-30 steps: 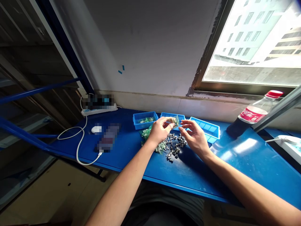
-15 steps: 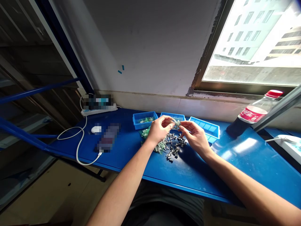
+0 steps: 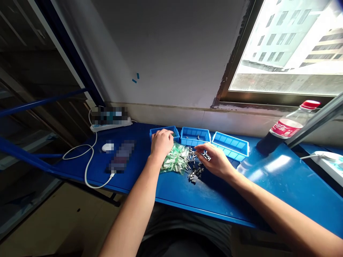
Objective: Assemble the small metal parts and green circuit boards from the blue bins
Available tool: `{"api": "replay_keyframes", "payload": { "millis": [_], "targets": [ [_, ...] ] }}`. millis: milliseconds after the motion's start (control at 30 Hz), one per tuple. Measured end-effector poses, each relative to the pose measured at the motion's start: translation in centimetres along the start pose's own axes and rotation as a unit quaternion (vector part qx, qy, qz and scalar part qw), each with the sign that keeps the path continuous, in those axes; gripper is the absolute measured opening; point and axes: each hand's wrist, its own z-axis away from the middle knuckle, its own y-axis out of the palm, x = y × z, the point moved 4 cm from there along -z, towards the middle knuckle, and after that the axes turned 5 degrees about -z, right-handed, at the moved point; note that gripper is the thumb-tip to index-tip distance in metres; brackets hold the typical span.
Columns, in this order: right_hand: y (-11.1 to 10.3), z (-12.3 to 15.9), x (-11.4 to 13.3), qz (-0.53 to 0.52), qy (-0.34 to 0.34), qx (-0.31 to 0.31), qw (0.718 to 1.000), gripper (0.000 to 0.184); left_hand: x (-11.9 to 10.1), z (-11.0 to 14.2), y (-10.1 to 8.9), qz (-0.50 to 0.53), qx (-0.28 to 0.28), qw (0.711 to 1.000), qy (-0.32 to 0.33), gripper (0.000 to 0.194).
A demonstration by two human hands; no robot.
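nearest lie loose fasteners (image 3: 197,172); the right hand (image 3: 213,160) is just above them, thumb and fingers narrowly parted (whether they pinch anything, i cannot tell). beside sit heaped green packets (image 3: 174,160); past them the left hand (image 3: 162,144) reaches over the left tray (image 3: 176,133), its grip hidden. the step seems to be placing or picking there; the next move calls for a light touch. the blue table (image 3: 211,205) gleams near a cola bottle (image 3: 285,128), before a grey wall (image 3: 171,60) and bright window (image 3: 284,46).
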Motion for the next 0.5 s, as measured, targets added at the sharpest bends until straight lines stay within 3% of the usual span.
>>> {"api": "replay_keyframes", "payload": {
  "millis": [200,367,500],
  "targets": [
    [0.9,0.0,0.2,0.017,-0.06,0.082,0.995,0.015,-0.3,0.0,0.0,0.008,0.024,1.0,-0.003,0.026],
    [1.3,0.1,-0.6,0.051,-0.053,0.096,0.993,0.017,-2.0,-0.1,-0.5,0.125,0.008,0.992,0.035,0.026],
    [1.3,0.0,-0.1,0.076,-0.068,0.111,0.989,0.02,-3.9,0.3,-0.1,0.197,0.029,0.977,0.072,0.025]
  ]
}}
